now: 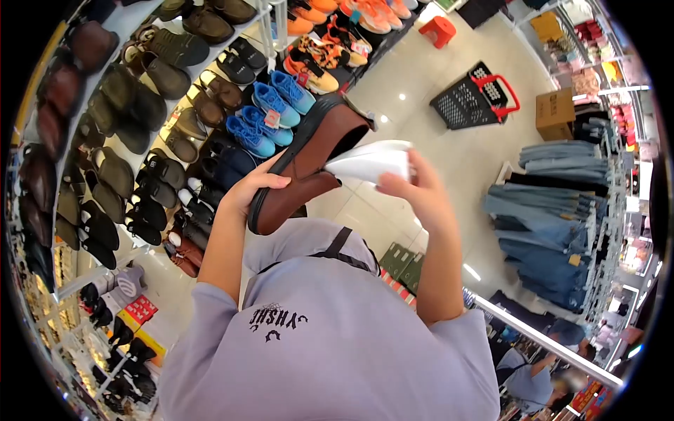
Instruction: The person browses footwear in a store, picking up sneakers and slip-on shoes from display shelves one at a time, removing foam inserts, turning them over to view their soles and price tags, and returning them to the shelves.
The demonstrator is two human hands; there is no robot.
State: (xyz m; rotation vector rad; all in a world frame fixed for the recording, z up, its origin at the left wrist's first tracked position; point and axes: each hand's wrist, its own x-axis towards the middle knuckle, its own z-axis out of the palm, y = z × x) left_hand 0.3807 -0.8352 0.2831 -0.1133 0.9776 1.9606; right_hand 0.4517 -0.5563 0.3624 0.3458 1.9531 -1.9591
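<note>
My left hand (pixel 258 188) grips a brown shoe (pixel 309 165) with a black sole by its side, thumb over the upper. The shoe is tilted in front of my chest, its opening facing right. My right hand (pixel 419 184), slightly blurred, pinches a smooth white shoe insert (pixel 368 161) by its wide end. The narrow end of the insert meets the edge of the shoe's opening; how far it reaches inside I cannot tell.
Shelves of dark shoes (pixel 168 76) fill the left, with blue sneakers (pixel 270 112) just behind the brown shoe. A black basket (pixel 467 105) with red handles stands on the floor (pixel 393 84). Jeans (pixel 544 224) hang on a rack at right, near a cardboard box (pixel 554 114). A person (pixel 526 379) appears lower right.
</note>
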